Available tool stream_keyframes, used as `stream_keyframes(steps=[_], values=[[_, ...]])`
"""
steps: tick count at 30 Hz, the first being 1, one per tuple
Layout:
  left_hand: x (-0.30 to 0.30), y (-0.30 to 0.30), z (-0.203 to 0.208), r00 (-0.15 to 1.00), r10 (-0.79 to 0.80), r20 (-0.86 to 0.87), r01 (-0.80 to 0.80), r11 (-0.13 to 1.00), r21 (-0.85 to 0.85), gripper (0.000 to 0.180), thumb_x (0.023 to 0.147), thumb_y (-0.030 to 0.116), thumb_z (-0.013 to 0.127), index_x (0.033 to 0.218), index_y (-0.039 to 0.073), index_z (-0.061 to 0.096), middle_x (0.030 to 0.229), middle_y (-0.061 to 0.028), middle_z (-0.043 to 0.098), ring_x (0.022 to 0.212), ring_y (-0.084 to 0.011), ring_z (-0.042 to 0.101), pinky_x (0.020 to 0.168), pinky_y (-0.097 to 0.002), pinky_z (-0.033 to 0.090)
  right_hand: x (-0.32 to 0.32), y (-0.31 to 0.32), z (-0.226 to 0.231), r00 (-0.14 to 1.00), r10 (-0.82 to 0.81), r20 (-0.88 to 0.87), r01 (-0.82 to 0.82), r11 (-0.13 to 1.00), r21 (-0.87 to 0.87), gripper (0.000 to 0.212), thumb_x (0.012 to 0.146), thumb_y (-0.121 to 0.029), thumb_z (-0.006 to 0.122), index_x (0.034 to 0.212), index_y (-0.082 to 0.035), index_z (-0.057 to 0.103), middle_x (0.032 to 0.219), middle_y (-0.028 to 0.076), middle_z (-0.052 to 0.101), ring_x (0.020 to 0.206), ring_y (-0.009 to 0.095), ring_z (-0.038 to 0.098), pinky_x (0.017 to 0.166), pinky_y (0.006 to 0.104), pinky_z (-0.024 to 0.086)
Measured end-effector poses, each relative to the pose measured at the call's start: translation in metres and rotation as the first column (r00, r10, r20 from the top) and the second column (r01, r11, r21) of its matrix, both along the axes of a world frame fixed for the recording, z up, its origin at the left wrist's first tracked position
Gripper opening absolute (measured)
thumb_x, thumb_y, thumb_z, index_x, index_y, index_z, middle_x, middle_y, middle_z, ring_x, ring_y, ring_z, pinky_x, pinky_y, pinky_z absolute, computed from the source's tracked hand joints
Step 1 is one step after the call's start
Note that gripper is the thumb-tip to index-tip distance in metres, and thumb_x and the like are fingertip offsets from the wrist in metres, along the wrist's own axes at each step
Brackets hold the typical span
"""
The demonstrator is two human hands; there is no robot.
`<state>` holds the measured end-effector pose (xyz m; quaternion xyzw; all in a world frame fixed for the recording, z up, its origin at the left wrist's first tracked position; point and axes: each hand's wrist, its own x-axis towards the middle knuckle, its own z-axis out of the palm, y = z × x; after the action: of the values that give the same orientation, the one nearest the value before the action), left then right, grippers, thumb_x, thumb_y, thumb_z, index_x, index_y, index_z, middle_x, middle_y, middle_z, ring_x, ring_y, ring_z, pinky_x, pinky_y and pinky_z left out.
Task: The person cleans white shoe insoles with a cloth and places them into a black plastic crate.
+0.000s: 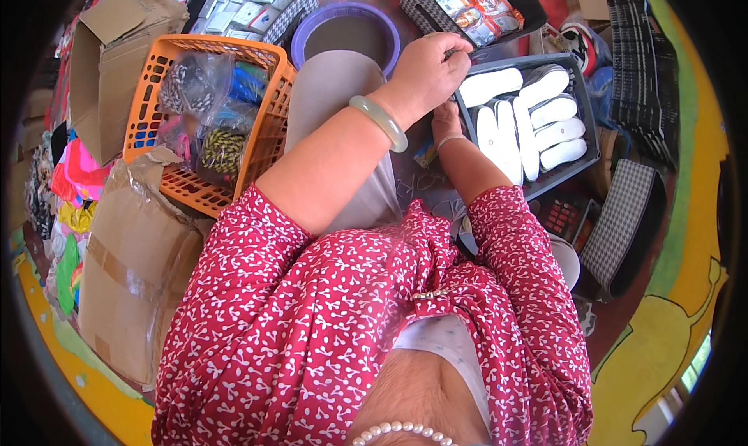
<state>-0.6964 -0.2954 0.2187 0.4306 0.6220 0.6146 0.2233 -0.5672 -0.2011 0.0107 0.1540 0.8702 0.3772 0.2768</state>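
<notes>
My left hand [430, 70], wearing a pale bangle, is raised at the near left corner of a dark plastic crate [586, 95]. Its fingers are curled closed, with a small dark bit showing between them that is too small to name. Just below it, my right hand [446, 123] is close against the crate's left side; its fingers are mostly hidden behind the left hand and the crate edge. Inside the crate lie several white, round-ended pads [528, 138] that look like insoles, set in different directions.
A purple basin [298, 45] stands ahead of my knee. An orange basket [274, 111] at left holds bagged cords [222, 151]. Cardboard boxes [132, 267] flank it. Patterned boxes of white packets [248, 8] and orange-white packets [475, 14] sit at the back; a checkered box [623, 220] is at right.
</notes>
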Motion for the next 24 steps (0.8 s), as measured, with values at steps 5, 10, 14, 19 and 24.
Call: stream_keyframes(steps=[5, 10, 14, 19, 24], values=[[0.002, 0.0, 0.003, 1.0, 0.019, -0.012, -0.018, 0.997, 0.07, 0.022, 0.086, 0.014, 0.054, 0.099, 0.0, 0.063, 0.099, -0.0114, 0.064, 0.085, -0.0129, 0.06, 0.077, -0.0248, 0.046, 0.021, -0.001, -0.009, 0.998, 0.05, 0.042, -0.053, 0.996, 0.074, 0.035, 0.083, -0.017, 0.046, 0.114, -0.009, 0.061, 0.118, 0.008, 0.044, 0.109, 0.025, 0.038, 0.079, 0.0383, 0.031], [0.005, -0.012, 0.0, 0.999, -0.006, 0.052, 0.004, 0.999, 0.042, 0.022, 0.085, 0.015, 0.054, 0.099, 0.0, 0.063, 0.097, -0.0097, 0.064, 0.083, -0.0105, 0.058, 0.076, -0.0238, 0.045, 0.049, -0.019, -0.034, 0.998, 0.055, -0.02, -0.052, 0.989, 0.141, 0.038, 0.084, -0.017, 0.046, 0.119, -0.007, 0.058, 0.124, 0.013, 0.042, 0.113, 0.03, 0.038, 0.081, 0.0404, 0.032], [0.003, -0.017, -0.011, 0.999, -0.004, 0.044, 0.001, 0.998, 0.065, 0.022, 0.085, 0.016, 0.055, 0.099, 0.0, 0.064, 0.096, -0.0083, 0.064, 0.081, -0.0087, 0.056, 0.074, -0.023, 0.045, 0.03, -0.027, -0.014, 0.977, -0.192, 0.096, 0.201, 0.975, -0.093, 0.036, 0.084, -0.017, 0.048, 0.116, -0.006, 0.06, 0.125, 0.013, 0.042, 0.115, 0.031, 0.037, 0.083, 0.0399, 0.034], [0.006, -0.021, -0.01, 0.997, -0.037, 0.063, 0.035, 0.999, 0.033, 0.022, 0.086, 0.016, 0.055, 0.099, 0.0, 0.063, 0.097, -0.0096, 0.064, 0.085, -0.0111, 0.058, 0.077, -0.0241, 0.045, 0.037, -0.017, -0.009, 0.985, -0.155, 0.077, 0.169, 0.953, -0.251, 0.038, 0.084, -0.023, 0.049, 0.116, -0.004, 0.06, 0.122, 0.013, 0.044, 0.112, 0.031, 0.039, 0.077, 0.0374, 0.038], [0.002, -0.015, -0.007, 0.999, -0.032, 0.026, 0.03, 0.995, 0.093, 0.021, 0.086, 0.014, 0.054, 0.099, -0.001, 0.063, 0.099, -0.0114, 0.064, 0.093, -0.0125, 0.058, 0.082, -0.0245, 0.044, 0.033, -0.015, 0.012, 0.989, -0.116, -0.097, 0.083, 0.954, -0.287, 0.033, 0.082, -0.021, 0.051, 0.108, -0.006, 0.065, 0.118, 0.01, 0.046, 0.108, 0.025, 0.041, 0.081, 0.0311, 0.036]])
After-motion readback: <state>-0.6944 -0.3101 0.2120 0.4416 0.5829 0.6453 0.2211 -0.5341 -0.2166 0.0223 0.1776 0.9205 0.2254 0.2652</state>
